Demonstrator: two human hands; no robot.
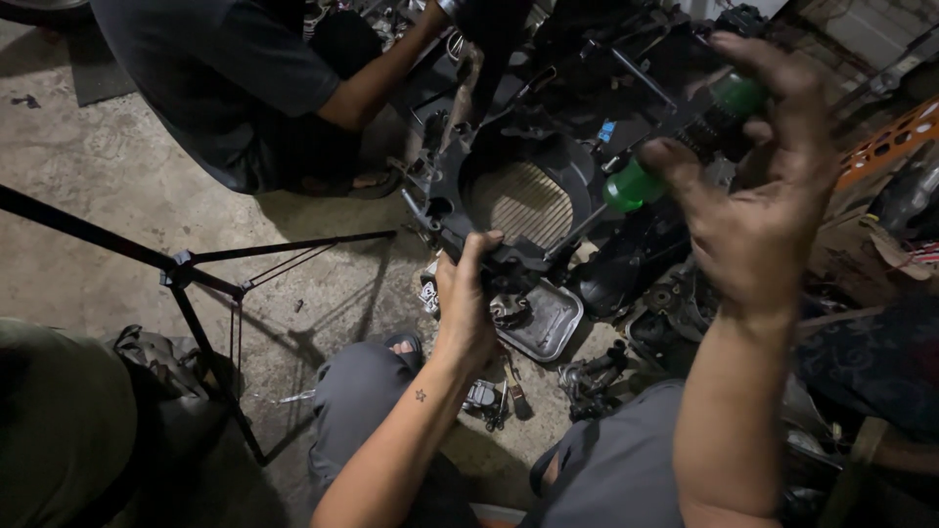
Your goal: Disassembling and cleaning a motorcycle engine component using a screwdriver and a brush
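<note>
left hand (468, 305) grips black housing (518, 200) rim, steadying it; right hand (758, 210) holds green-handled tool (685, 147), likely screwdriver, raised clear of housing.

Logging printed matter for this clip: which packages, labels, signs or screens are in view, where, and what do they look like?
No packages, signs or screens can be made out.
Small blue tag or sticker: on the black housing, upper middle; squarish, too small to tell more.
</note>
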